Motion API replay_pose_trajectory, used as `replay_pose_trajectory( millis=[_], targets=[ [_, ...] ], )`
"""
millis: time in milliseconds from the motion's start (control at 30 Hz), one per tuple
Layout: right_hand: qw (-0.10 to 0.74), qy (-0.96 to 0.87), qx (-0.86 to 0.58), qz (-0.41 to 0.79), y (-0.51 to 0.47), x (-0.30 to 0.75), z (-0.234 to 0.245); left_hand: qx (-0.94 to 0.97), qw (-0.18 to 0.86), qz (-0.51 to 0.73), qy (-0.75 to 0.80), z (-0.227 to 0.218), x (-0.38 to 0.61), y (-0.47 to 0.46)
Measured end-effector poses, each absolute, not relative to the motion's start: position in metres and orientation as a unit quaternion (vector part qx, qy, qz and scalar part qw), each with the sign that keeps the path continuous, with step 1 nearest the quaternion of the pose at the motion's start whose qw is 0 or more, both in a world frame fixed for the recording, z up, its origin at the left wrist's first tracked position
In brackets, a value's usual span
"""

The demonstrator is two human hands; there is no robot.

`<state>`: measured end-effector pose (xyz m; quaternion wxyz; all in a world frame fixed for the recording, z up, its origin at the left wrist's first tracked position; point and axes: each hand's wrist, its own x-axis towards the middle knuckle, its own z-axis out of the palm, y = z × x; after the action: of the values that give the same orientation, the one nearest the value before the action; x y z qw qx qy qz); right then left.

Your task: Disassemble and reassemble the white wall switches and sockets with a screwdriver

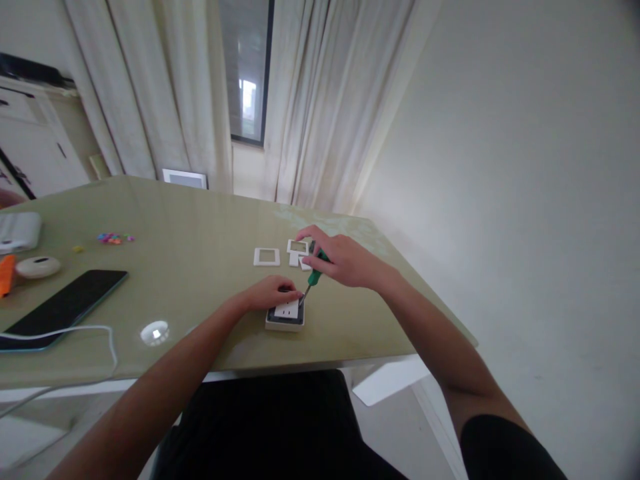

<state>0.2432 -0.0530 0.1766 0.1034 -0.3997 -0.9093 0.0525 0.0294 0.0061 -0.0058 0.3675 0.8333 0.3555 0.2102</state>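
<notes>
A white wall socket in a dark frame [286,315] lies near the table's front edge. My left hand [270,293] rests on its far left side, fingers curled and pressing it down. My right hand [343,260] is closed round a green-handled screwdriver [313,275], whose tip points down at the socket's upper right corner. Just behind my right hand lie a white square frame [267,257] and a few more white socket parts [298,247].
On the olive table [200,227], a dark tablet [63,307] with a white cable [95,331] lies at the left, beside a white round object [38,267] and small coloured bits [115,238]. Curtains and a window stand behind. The table's right edge drops to the floor.
</notes>
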Motion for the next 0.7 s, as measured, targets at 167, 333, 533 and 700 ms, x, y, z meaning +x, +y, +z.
replay_pose_trajectory(
  millis=[167, 333, 533, 700],
  targets=[
    [0.132, -0.905, -0.403, 0.037, -0.054, 0.242, 0.172, 0.834, 0.368, 0.205, 0.355, -0.004, 0.03, 0.005],
    [0.135, -0.932, -0.313, 0.122, -0.053, 0.244, 0.177, 0.836, 0.37, 0.191, 0.356, -0.004, 0.029, 0.007],
    [0.108, -0.899, -0.423, -0.001, -0.034, 0.234, 0.168, 0.835, 0.35, 0.178, 0.387, -0.003, 0.023, 0.026],
    [0.174, -0.919, -0.336, 0.112, 0.004, 0.236, 0.158, 0.831, 0.327, 0.166, 0.418, -0.003, 0.023, 0.053]
  ],
)
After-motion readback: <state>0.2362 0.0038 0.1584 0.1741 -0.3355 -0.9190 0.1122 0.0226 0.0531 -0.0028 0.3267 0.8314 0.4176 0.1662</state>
